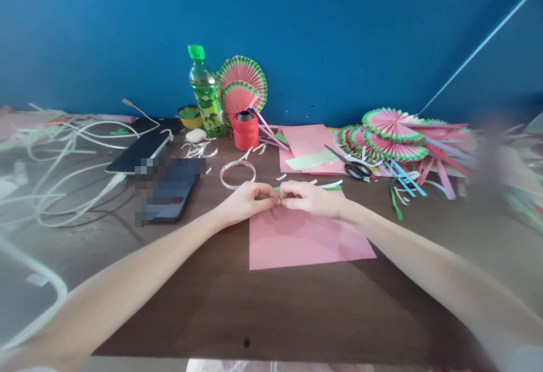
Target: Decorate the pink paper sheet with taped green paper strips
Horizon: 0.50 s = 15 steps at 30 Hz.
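Note:
A pink paper sheet (303,242) lies flat on the dark wooden table (263,310) in front of me. My left hand (246,202) and my right hand (311,198) meet at its far edge, fingers pinched together on a thin green paper strip (276,191) along that edge. A longer piece of the green strip (333,187) pokes out behind my right hand, with a white strip beside it.
A clear tape ring (237,174), red tape roll (245,130), green bottle (207,94) and upright paper fans (241,86) stand behind. Scissors (350,164) lie on more pink paper (307,145). Finished fans (392,134) pile at right. Phones (172,194) and white cables (63,180) lie left.

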Each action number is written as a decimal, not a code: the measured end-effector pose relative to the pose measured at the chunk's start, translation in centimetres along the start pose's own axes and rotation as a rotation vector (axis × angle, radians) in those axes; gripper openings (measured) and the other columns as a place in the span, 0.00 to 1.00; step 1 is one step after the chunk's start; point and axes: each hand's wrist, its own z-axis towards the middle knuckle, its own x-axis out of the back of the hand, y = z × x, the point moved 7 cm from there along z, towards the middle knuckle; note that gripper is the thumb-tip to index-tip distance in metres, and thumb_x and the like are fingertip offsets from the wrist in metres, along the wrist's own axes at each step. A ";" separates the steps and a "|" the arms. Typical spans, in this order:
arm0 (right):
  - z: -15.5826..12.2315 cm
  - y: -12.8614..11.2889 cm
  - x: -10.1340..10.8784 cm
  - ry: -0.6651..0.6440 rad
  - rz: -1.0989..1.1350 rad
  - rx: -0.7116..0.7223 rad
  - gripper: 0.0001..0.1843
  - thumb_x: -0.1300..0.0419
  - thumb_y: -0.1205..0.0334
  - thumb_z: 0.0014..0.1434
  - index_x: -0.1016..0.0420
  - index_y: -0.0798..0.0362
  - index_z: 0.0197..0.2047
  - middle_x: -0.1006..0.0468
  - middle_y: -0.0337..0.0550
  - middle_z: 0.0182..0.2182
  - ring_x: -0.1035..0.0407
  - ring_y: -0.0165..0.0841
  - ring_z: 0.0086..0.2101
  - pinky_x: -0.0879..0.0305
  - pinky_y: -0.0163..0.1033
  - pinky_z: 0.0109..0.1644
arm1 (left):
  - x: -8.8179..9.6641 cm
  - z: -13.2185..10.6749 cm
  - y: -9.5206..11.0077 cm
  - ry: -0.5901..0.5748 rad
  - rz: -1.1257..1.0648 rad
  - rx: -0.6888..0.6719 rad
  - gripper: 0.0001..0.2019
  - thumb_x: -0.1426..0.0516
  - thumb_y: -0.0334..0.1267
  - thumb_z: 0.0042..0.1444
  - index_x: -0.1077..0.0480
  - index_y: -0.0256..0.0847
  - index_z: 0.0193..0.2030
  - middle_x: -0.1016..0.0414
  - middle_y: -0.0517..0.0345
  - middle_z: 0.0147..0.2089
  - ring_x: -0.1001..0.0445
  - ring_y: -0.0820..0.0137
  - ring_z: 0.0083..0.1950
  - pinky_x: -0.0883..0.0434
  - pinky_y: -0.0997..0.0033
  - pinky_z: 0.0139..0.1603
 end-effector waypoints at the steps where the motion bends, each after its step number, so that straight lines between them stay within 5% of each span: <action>1: 0.0 0.0 0.0 0.000 0.002 0.001 0.06 0.50 0.67 0.53 0.41 0.54 0.25 0.37 0.36 0.25 0.43 0.29 0.29 0.48 0.36 0.33 | 0.0 0.0 0.0 -0.003 0.004 -0.002 0.09 0.48 0.38 0.53 0.31 0.36 0.30 0.24 0.58 0.29 0.28 0.73 0.33 0.34 0.73 0.38; 15: -0.1 -0.1 0.1 -0.004 -0.051 0.021 0.04 0.51 0.69 0.52 0.38 0.55 0.27 0.34 0.39 0.28 0.40 0.31 0.32 0.46 0.36 0.36 | 0.0 0.0 0.0 0.002 0.000 -0.004 0.07 0.48 0.37 0.52 0.31 0.37 0.29 0.24 0.58 0.29 0.28 0.72 0.34 0.35 0.73 0.40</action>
